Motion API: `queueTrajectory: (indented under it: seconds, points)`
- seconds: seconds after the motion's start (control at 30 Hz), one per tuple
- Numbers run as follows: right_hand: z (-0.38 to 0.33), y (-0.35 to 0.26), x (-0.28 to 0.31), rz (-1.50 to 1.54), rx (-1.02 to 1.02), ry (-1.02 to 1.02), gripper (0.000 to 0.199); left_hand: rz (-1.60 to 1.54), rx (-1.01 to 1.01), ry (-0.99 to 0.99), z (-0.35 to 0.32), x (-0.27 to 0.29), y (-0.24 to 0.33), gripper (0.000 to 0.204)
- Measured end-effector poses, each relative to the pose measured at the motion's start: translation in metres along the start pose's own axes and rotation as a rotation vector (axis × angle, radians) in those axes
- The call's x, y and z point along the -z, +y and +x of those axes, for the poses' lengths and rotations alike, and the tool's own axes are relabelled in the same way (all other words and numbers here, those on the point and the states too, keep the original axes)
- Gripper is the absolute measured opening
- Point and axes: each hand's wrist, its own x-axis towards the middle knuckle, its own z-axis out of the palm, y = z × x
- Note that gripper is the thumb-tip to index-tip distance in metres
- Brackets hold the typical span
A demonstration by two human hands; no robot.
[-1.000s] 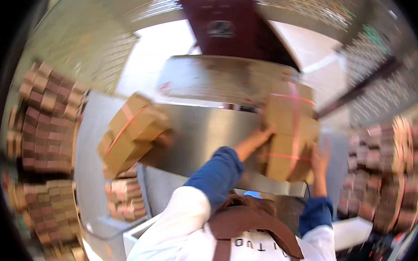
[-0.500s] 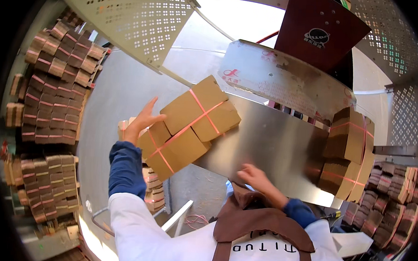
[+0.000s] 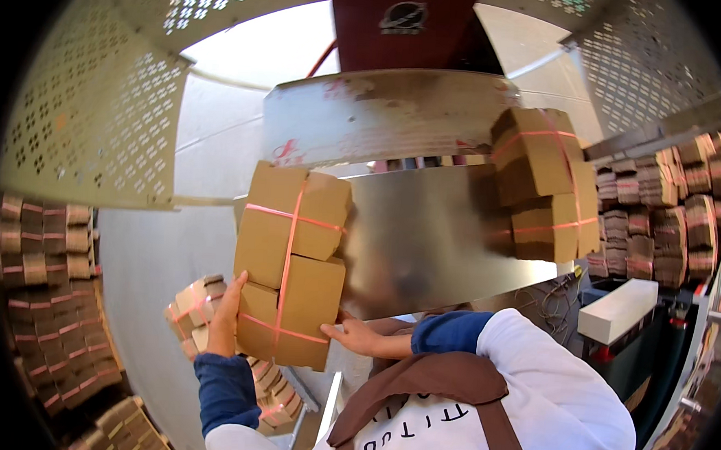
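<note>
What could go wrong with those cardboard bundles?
The bundle between the left hand and right hand seems to poke past the near edge of the table, so it might tip. Its pink straps might slip or snap. The other bundle sits at the table's right end and could fall if bumped.

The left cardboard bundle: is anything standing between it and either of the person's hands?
Nothing visible: the left hand touches the left bundle at its left edge, the right hand at its lower right edge. The other bundle stands apart, across the metal tabletop.
</note>
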Motion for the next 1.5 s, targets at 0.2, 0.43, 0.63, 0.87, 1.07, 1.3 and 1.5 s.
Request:
queueTrajectory:
  seconds: [0.2, 0.43, 0.63, 0.87, 1.07, 1.3, 1.5]
  points:
    - [-0.039, 0.016, 0.145, -0.134, -0.001, 0.330, 0.073, -0.270, 0.093, -0.189, 0.009, -0.160, 0.005, 0.059]
    - [-0.106, 0.035, 0.323, -0.103, -0.100, 0.520, 0.064, -0.316, -0.028, -0.229, 0.047, -0.359, 0.007, 0.065]
    - [-0.168, 0.000, 0.413, -0.189, 0.004, 0.556, 0.049, -0.343, -0.020, -0.207, 0.045, -0.468, 0.031, 0.059]
    - [-0.234, 0.002, 0.576, -0.402, 0.161, 1.000, 0.051, 0.187, 0.073, -0.089, 0.046, -0.452, 0.044, 0.073]
    - [-0.218, 0.032, 0.647, 0.312, -0.230, 0.657, 0.075, 0.094, -0.218, 0.035, 0.087, -0.437, 0.091, 0.079]
    - [-0.214, 0.051, 0.637, 0.475, -0.362, 0.580, 0.074, -0.173, -0.237, -0.205, 0.084, -0.484, 0.102, 0.069]
    - [-0.211, 0.057, 0.637, 0.429, -0.348, 0.625, 0.068, -0.167, -0.260, -0.227, 0.093, -0.476, 0.098, 0.067]
